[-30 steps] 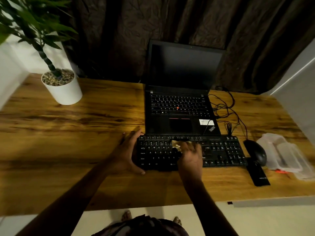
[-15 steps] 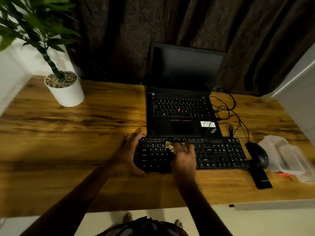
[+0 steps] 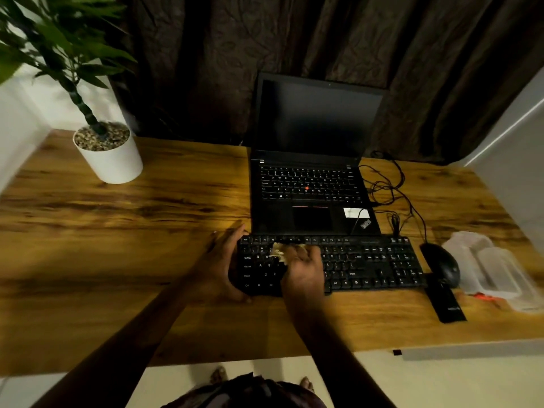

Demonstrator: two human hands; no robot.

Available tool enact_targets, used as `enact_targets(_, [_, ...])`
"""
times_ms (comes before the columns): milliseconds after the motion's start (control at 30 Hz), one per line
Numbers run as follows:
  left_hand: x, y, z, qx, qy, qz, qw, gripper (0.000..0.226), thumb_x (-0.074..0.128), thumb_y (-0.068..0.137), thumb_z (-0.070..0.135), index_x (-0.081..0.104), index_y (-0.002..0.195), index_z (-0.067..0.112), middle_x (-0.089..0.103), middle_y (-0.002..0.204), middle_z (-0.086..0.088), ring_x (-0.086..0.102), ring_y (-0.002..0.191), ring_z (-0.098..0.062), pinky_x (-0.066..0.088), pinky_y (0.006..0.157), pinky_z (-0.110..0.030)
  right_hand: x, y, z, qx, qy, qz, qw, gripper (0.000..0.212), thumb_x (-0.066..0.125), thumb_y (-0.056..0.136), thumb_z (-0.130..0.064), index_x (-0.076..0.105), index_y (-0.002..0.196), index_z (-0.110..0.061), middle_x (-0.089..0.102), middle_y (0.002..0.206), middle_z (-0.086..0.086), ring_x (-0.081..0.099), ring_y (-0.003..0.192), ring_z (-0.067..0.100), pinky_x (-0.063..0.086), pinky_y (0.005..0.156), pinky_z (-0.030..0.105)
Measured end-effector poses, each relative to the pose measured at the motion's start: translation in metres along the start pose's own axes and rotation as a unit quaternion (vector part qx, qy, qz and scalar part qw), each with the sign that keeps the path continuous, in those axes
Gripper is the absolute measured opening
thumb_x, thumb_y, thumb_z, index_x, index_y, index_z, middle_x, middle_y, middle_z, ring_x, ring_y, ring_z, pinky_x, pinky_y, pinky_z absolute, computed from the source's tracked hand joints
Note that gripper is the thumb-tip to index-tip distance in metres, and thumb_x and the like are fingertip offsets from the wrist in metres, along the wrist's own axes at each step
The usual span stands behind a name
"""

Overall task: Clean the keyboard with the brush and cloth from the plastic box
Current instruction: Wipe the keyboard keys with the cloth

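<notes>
The right hand presses a pale crumpled cloth onto the upper key rows of the black keyboard, fingers bunched over it. Just left of that grip, the left hand lies spread around the keyboard's left end. Well to the right of the grip, past the mouse, sits the clear plastic box.
</notes>
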State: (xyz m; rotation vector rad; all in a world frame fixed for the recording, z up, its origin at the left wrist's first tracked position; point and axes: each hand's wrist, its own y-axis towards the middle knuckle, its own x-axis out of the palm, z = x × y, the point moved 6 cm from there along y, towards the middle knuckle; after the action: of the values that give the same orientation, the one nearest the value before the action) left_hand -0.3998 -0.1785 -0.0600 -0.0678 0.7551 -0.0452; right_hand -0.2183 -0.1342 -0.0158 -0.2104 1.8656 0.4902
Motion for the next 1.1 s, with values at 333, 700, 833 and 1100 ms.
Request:
enact_targets(333, [-0.002, -0.003, 0.007, -0.006, -0.019, -0.008, 1.000, 0.162, 0.094, 0.038, 0.060, -0.011, 0.158, 0.035, 0.003, 0.167, 0.014, -0.016, 0.145, 0.002, -0.012, 0.125, -0.041, -0.011, -0.001, 0.003, -0.035, 0.040, 0.022, 0.998, 0.045, 0.033, 0.083, -0.013, 0.071, 0.108, -0.013, 0.072, 0.095, 0.006, 0.047, 0.092, 0.016, 0.040, 0.082, 0.019])
enact_targets(700, [-0.001, -0.001, 0.004, 0.005, 0.000, 0.002, 1.000, 0.164, 0.090, 0.035, 0.070, -0.008, 0.160, 0.028, 0.013, 0.167, 0.009, 0.002, 0.155, -0.006, -0.008, 0.125, -0.047, 0.017, -0.001, -0.022, -0.095, 0.019, -0.005, 0.995, 0.029, 0.049, 0.091, -0.016, 0.069, 0.111, -0.013, 0.072, 0.102, 0.005, 0.060, 0.096, 0.031, 0.049, 0.085, 0.036])
enact_targets(833, [0.000, 0.000, 0.001, 0.002, 0.000, 0.002, 1.000, 0.164, 0.089, 0.034, 0.072, -0.011, 0.159, 0.032, 0.013, 0.166, 0.012, 0.002, 0.155, -0.009, -0.007, 0.125, -0.048, 0.014, -0.001, -0.008, -0.048, 0.001, 0.017, 0.999, 0.029, 0.064, 0.083, -0.006, 0.068, 0.111, -0.017, 0.070, 0.094, 0.004, 0.054, 0.093, 0.025, 0.044, 0.078, 0.030])
enact_targets(1100, [-0.001, -0.002, 0.003, 0.040, 0.009, 0.005, 0.999, 0.154, 0.074, 0.045, 0.087, -0.006, 0.159, 0.021, 0.016, 0.166, 0.000, 0.005, 0.155, -0.011, -0.009, 0.124, -0.047, 0.016, 0.004, -0.056, -0.141, 0.057, 0.007, 0.988, 0.029, 0.065, 0.072, -0.018, 0.071, 0.100, -0.015, 0.070, 0.092, 0.003, 0.057, 0.092, 0.026, 0.056, 0.068, 0.031])
